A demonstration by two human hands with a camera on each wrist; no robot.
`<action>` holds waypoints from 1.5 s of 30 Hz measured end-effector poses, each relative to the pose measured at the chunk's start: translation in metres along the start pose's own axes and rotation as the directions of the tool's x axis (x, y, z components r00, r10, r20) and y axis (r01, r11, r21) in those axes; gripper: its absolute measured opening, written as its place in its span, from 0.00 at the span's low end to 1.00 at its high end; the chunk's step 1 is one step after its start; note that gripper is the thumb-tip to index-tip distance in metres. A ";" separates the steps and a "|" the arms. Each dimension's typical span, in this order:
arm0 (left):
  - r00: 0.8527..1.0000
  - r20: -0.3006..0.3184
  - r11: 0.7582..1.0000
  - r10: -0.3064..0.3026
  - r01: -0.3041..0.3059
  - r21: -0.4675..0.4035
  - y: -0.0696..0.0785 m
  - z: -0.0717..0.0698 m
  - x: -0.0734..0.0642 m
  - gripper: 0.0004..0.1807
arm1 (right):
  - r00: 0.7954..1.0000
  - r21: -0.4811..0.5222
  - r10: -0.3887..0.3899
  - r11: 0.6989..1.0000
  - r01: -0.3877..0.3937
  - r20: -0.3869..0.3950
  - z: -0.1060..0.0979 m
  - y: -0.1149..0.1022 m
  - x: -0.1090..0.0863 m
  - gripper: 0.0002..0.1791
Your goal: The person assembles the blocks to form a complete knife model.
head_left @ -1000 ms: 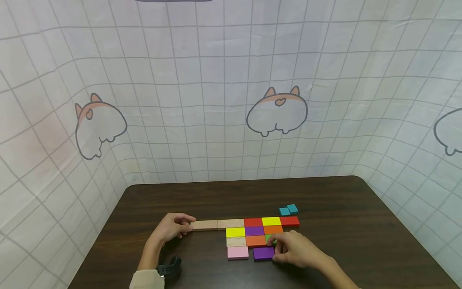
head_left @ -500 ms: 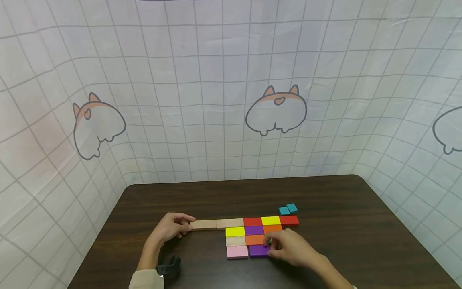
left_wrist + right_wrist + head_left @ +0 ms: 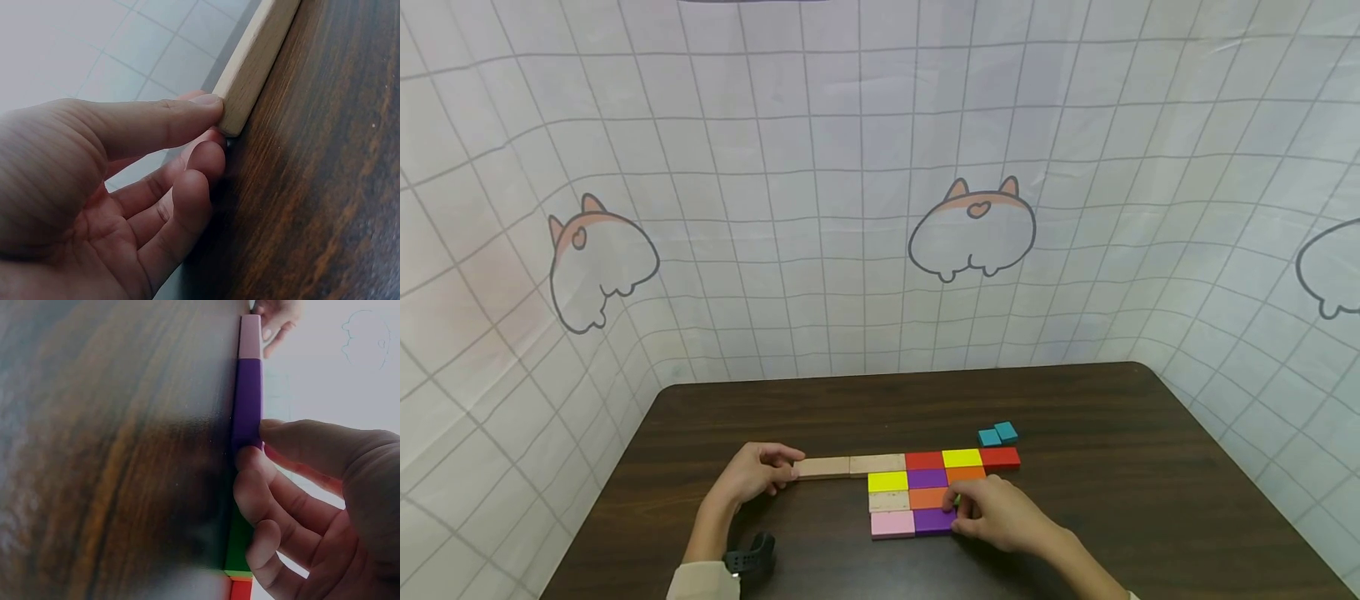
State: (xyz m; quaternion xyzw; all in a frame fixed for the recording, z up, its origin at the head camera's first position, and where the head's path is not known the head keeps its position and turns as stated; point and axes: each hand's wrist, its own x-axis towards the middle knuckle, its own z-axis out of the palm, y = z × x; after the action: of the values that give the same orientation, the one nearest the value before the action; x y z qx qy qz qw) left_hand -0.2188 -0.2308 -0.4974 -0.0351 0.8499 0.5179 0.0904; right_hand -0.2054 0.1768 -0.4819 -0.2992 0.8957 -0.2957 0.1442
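My left hand [image 3: 748,473] holds the left end of a plain wooden block [image 3: 822,468]; in the left wrist view the thumb lies on the end of this block [image 3: 259,65], fingers behind and below. My right hand [image 3: 1006,515] pinches the right end of a purple block [image 3: 931,522], whose left end meets a pink block [image 3: 892,525]. The right wrist view shows the thumb on the purple block [image 3: 248,400] and the fingers curled at its end, beside a green block [image 3: 239,547]. Most of the green block is hidden by the hand in the head view.
Above the purple block, rows of red, yellow, orange, purple and plain blocks lie flat, among them an orange block [image 3: 928,498] and a red block [image 3: 1000,457]. Two small teal blocks [image 3: 997,434] lie behind them on the dark wooden table [image 3: 820,408]. A grid-patterned cloth [image 3: 820,250] surrounds the table.
My right hand has slid the purple block left, closing the gap to the pink block. The left hand stays at the end of the plain wooden block.
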 end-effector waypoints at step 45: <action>1.000 0.012 1.000 0.002 -0.002 -0.008 0.000 -0.001 0.001 0.13 | 0.964 0.250 0.121 0.966 -0.059 -0.239 -0.083 0.128 0.010 0.21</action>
State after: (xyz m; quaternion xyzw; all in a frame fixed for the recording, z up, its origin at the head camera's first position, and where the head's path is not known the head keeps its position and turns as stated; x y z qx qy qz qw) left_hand -0.2194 -0.2322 -0.4974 -0.0314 0.8472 0.5217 0.0950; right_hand -0.3069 0.2893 -0.4966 -0.1983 0.8770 -0.4307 0.0779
